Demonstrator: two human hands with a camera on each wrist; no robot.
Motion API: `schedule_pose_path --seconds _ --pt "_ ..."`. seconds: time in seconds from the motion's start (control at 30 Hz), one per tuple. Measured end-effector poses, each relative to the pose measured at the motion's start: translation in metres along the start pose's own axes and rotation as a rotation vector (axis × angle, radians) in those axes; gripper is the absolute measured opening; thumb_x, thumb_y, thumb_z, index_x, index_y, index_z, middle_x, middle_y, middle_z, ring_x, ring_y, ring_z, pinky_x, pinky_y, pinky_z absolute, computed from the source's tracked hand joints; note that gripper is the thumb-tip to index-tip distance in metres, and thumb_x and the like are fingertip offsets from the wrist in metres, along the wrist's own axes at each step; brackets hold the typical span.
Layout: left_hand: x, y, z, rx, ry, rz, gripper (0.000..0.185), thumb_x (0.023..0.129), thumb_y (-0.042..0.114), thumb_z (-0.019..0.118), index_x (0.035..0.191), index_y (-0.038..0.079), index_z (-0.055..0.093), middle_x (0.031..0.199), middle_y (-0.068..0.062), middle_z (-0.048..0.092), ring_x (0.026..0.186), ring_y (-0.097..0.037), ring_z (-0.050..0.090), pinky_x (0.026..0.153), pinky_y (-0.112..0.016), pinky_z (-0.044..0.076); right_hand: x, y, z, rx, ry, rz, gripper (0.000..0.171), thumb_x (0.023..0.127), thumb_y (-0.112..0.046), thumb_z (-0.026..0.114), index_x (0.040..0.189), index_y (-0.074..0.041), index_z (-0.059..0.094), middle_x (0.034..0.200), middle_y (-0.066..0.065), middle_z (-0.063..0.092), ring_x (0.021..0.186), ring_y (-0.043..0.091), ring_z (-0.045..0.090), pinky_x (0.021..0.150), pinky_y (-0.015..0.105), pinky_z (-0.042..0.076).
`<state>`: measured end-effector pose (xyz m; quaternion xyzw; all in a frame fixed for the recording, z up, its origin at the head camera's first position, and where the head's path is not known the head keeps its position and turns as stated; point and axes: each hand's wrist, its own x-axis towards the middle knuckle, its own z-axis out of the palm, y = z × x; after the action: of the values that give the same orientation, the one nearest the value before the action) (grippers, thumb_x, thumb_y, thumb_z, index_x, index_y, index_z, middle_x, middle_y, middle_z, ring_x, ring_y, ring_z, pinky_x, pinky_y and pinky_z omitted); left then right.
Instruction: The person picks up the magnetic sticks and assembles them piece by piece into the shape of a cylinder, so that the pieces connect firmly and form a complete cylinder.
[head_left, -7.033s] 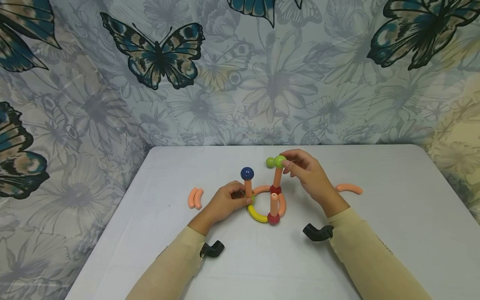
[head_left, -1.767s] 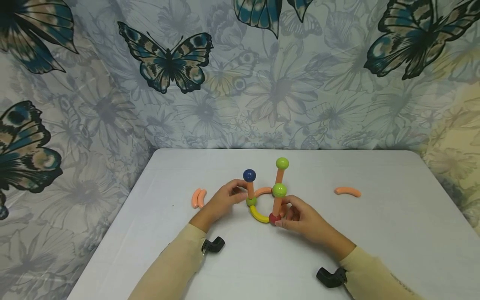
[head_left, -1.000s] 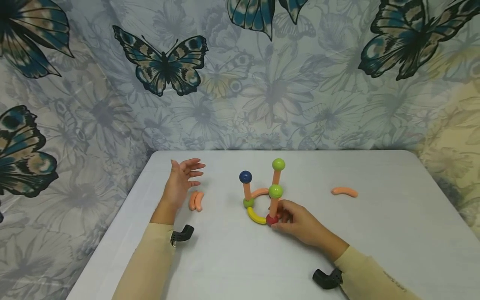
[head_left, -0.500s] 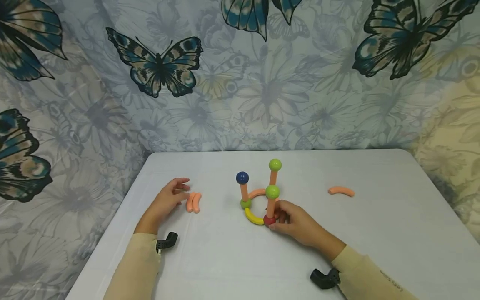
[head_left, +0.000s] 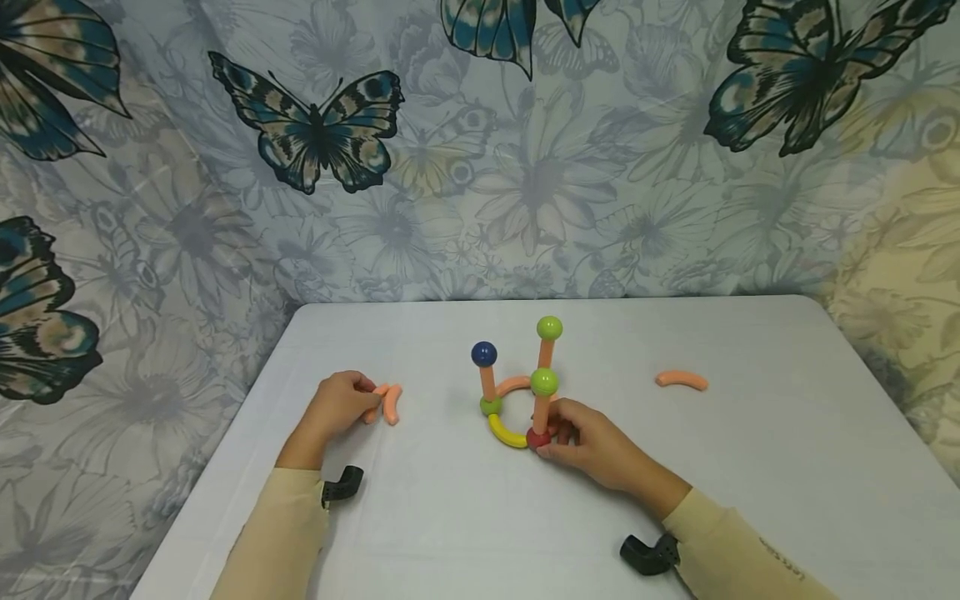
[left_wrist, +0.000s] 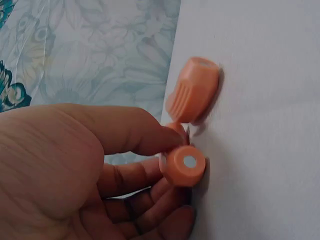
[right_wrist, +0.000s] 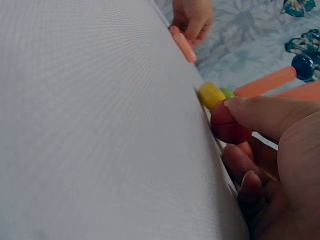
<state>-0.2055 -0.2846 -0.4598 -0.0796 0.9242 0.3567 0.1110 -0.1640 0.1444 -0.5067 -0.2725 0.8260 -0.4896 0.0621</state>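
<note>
Left hand [head_left: 339,403]: fingers curled, pinching one of two curved orange sticks [head_left: 384,403] lying on the table [head_left: 750,467], left of the toy frame.
Right hand [head_left: 592,446]: thumb and fingers gripping the red ball [head_left: 537,437] at the frame's near foot.
Toy frame: a yellow curved piece [head_left: 506,432] joins the red ball to a green ball [head_left: 491,406]; upright orange sticks carry a blue ball [head_left: 484,354] and two green ones.
Lone curved stick [head_left: 681,380]: on the table, well to the right.
</note>
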Motion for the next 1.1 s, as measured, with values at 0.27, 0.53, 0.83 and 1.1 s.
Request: schedule_pose_path --seconds 0.27,0.53,0.83,1.1 --pt "0.0 -0.001 -0.006 -0.052 0.081 0.008 0.039 0.108 0.031 0.07 0.127 -0.002 0.064 0.089 -0.008 0.072 0.085 -0.025 0.066 0.073 -0.039 0.053 0.0 0.0 0.002 -0.012 0.005 -0.024 0.027 0.096 -0.012 0.087 0.117 -0.017 0.071 0.101 -0.006 0.064 0.087 0.017 0.06 0.074 0.03 0.052" --pt "-0.007 0.016 -0.011 -0.402 0.047 0.066 0.048 0.107 0.035 0.075 0.141 0.001 0.065 0.104 -0.011 0.079 0.104 -0.026 0.07 0.082 -0.041 0.055 0.001 0.0 0.003 0.004 0.023 -0.038 0.018 0.101 -0.019 0.083 0.115 -0.019 0.071 0.098 -0.006 0.064 0.086 0.018 0.061 0.073 0.03 0.052" --pt "-0.024 0.05 0.009 -0.648 -0.146 0.184 0.03 0.104 0.02 0.078 0.115 -0.005 0.064 0.095 -0.016 0.078 0.074 -0.035 0.067 0.065 -0.041 0.056 0.001 -0.002 0.003 0.006 0.019 -0.027 0.015 0.104 -0.021 0.08 0.115 -0.018 0.071 0.098 -0.006 0.064 0.087 0.018 0.062 0.074 0.031 0.053" --pt "-0.038 0.077 0.04 -0.777 -0.337 0.237 0.016 0.104 0.008 0.074 0.114 -0.003 0.069 0.1 -0.015 0.079 0.092 -0.03 0.075 0.08 -0.032 0.061 0.0 -0.002 0.003 0.01 0.033 -0.031 0.014 0.103 -0.021 0.08 0.114 -0.018 0.072 0.096 -0.006 0.063 0.085 0.018 0.06 0.073 0.031 0.051"
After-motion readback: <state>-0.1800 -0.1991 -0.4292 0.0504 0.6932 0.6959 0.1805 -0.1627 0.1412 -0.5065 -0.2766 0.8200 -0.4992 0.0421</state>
